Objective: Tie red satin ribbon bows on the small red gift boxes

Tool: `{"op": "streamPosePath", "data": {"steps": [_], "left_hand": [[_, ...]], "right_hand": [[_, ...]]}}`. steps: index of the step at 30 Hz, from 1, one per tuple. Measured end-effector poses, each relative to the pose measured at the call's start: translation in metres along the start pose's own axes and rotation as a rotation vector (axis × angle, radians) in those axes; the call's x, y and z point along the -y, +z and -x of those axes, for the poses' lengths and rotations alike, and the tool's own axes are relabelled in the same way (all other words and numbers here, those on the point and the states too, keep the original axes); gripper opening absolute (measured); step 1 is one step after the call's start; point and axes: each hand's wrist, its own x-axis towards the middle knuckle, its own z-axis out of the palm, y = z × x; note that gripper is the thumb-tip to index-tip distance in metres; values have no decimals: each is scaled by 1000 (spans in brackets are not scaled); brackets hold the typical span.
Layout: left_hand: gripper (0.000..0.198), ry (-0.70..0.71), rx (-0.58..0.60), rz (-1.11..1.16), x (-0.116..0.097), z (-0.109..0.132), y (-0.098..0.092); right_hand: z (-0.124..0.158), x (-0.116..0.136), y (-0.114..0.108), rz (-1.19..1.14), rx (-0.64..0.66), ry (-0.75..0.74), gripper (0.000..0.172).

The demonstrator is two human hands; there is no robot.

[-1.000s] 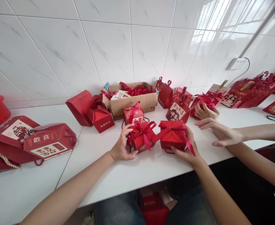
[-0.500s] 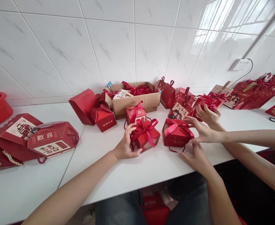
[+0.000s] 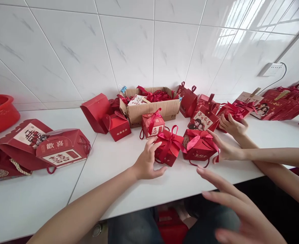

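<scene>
My left hand (image 3: pixel 149 160) cups the left side of a red gift box (image 3: pixel 167 157) tied with a ribbon bow. Its fingers touch the box's upper left, and the thumb stretches along the table in front. Close to the camera, my right hand (image 3: pixel 237 203) is blurred, with its fingers spread and nothing in them. Beyond its fingertips sits a second ribboned gift box (image 3: pixel 198 154). Another person's hand (image 3: pixel 224 149) touches that box's right side. That person's other hand (image 3: pixel 233 127) is on a bow-topped box (image 3: pixel 237 110) farther back.
A cardboard box (image 3: pixel 151 112) of red ribbons stands by the tiled wall, with a small gift box (image 3: pixel 152 125) before it. More red boxes (image 3: pixel 62 147) lie left, beside a red basin (image 3: pixel 1 115). Several red bags (image 3: pixel 271 105) stand far right below a socket (image 3: pixel 270 69).
My right hand has drawn back from the second box toward the camera. The box at my left hand has turned and shifted slightly right. The view has swung a little left.
</scene>
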Motion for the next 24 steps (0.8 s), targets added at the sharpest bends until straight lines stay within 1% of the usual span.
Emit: {"op": "streamPosePath", "data": {"steps": [2,5,7,9,11,12,13,14,16,17,19,22,24], "left_hand": [[80,-23,-37,88,0,0,-1],[53,-157,-100,235,1,2,-1],[47,-212,-122,256,1,2,-1],[48,-186,-109,227,1,1,-1],[50,-108,-92,183,0,0,-3],[51,-62,-84,152,-1,0,-3],[52,-16,-74,118,-2,-1,-4],[53,25,-66,85,-3,-1,-4],[56,84,-46,36,-5,-2,-4],[58,101,-28,25,-5,-1,-3],[65,110,21,21,-6,0,-1],[77,70,103,32,-7,2,1],[87,53,224,79,-8,2,2]], "right_hand": [[-24,-10,12,-21,-86,-15,50],[-54,-25,32,-19,-241,2,52],[-67,-29,43,25,-297,-18,52],[-74,-28,51,40,-293,-124,47],[-72,-26,58,11,-283,-273,40],[-69,-25,62,-6,-301,-327,37],[-64,-25,67,-18,-338,-344,35],[-58,-26,72,-25,-387,-323,34],[-44,-30,82,-23,-491,-203,32],[-37,-33,86,-19,-527,-140,31],[-24,-39,93,-12,-579,-63,29],[-12,-44,97,-9,-626,-26,26],[-10,-43,96,-16,-645,-14,25]]}}
